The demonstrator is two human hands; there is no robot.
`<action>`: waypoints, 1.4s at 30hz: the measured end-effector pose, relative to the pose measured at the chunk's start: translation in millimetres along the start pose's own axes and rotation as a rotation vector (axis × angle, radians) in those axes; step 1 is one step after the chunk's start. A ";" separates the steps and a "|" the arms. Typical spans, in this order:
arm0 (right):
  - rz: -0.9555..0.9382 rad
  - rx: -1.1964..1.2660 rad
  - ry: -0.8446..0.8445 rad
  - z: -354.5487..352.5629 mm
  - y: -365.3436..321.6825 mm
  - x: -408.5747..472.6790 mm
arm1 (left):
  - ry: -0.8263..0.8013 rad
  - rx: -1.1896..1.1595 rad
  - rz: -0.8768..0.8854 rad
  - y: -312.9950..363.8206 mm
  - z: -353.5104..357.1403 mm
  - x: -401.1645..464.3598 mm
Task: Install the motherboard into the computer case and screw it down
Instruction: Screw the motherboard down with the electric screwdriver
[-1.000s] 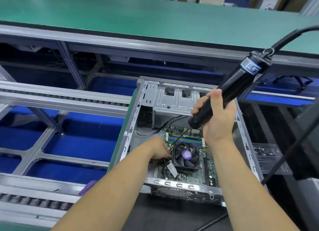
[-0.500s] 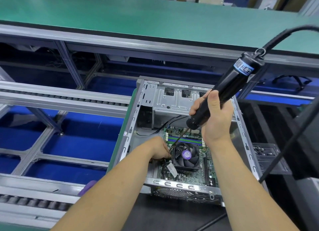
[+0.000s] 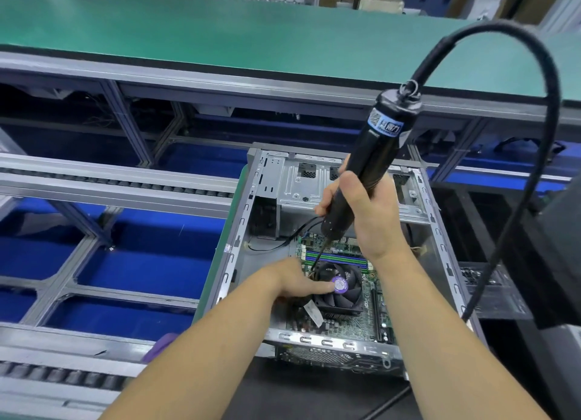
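Motherboard (image 3: 349,306) seated in the open computer case (image 3: 437,228); right hand (image 3: 364,212) grips the electric screwdriver (image 3: 371,159), bit angled down left of the CPU fan (image 3: 341,289), left hand (image 3: 295,281) fingers extended, apparently steadying the board.

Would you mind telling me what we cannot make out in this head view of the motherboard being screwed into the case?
- Screwdriver bit tip and any screw under it: hidden behind the left hand, beside the fan.
- Left hand's fingertips: hidden by its own back; only the thumb shows on the fan.
- Motherboard screw holes: too small and blurred.
- Bin right of the case: contents blurred.
- Screwdriver label: unreadable.
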State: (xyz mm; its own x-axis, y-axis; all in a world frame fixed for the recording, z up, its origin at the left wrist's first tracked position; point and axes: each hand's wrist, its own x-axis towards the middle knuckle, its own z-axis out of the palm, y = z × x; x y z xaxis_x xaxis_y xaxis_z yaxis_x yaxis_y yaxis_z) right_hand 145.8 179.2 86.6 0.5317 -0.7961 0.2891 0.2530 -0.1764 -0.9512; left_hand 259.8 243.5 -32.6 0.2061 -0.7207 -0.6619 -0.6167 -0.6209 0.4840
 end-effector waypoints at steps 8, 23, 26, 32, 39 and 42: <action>-0.050 -0.086 -0.041 7.7 -1.3 4.6 | 0.028 0.171 -0.104 6.9 12.4 4.7; -0.038 -0.027 -0.031 4.2 1.2 7.2 | -0.075 0.350 -0.151 22.8 18.0 0.4; -0.042 -0.052 -0.042 8.5 0.8 6.1 | -0.123 0.369 -0.154 23.6 18.0 1.3; -0.007 -0.059 -0.101 17.4 3.0 6.4 | -0.126 0.419 -0.131 23.8 20.5 0.9; -0.008 -0.014 -0.075 17.3 3.7 3.3 | -0.127 0.430 -0.162 25.2 22.1 -1.7; 0.002 0.012 -0.106 14.2 0.0 4.7 | -0.136 0.477 -0.167 27.9 21.0 -2.9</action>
State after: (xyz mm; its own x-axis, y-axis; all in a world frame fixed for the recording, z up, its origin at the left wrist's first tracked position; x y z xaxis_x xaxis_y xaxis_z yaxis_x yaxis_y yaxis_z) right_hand 159.8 183.7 89.5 0.6145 -0.7308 0.2973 0.2608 -0.1675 -0.9508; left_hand 226.1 234.8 -29.2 0.2500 -0.5576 -0.7916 -0.8679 -0.4915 0.0722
